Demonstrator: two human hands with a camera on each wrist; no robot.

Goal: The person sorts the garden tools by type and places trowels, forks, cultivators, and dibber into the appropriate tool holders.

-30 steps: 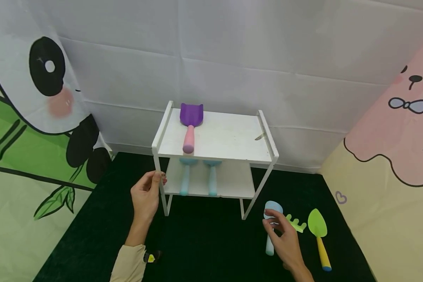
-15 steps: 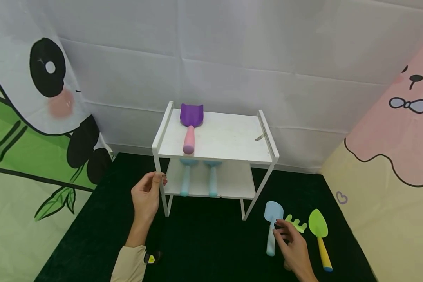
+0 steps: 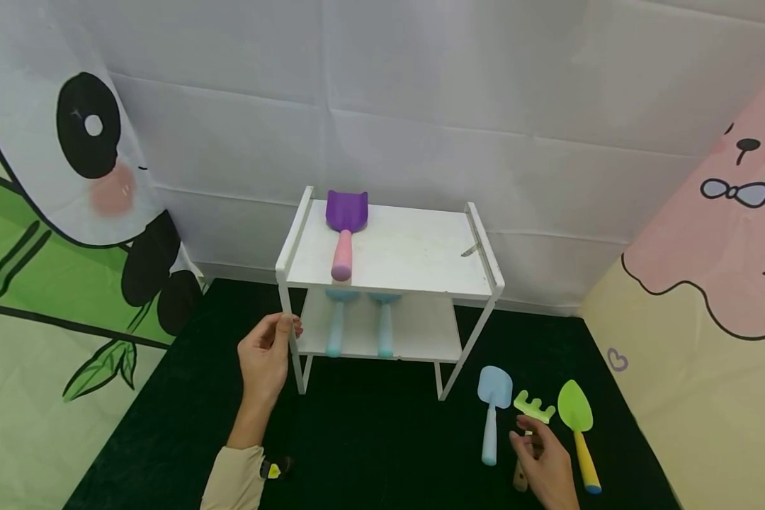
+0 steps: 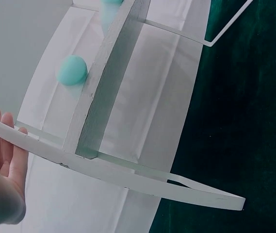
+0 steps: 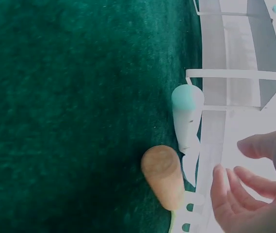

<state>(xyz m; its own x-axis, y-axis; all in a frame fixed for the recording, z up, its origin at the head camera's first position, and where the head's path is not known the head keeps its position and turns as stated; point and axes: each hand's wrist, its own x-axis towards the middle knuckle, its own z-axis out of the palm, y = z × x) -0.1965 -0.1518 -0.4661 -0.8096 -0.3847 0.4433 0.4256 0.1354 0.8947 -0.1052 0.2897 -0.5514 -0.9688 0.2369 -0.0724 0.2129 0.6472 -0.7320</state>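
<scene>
My left hand (image 3: pixel 263 363) grips the left front leg of a small white two-tier shelf (image 3: pixel 414 248); in the left wrist view its fingers (image 4: pixel 8 151) lie behind the white frame. My right hand (image 3: pixel 546 464) hovers over a green toy rake (image 3: pixel 534 409), thumb and fingers apart with nothing held. The rake's brown handle (image 5: pixel 161 167) shows below the hand in the right wrist view. Left of the rake lies a light blue toy shovel (image 3: pixel 494 391); to its right is a green trowel (image 3: pixel 575 407) with a yellow handle.
A purple shovel (image 3: pixel 346 212) with a pink handle lies on the top tier. Two light blue tools, one with its handle (image 3: pixel 335 329) toward the front, lie on the lower tier. Dark green cloth (image 3: pixel 382 439) covers the surface. Printed curtains (image 3: pixel 408 92) stand behind and at both sides.
My right hand has moved right and toward me, from over the blue shovel to over the rake. The shovel is now fully uncovered. My left hand stays on the shelf leg.
</scene>
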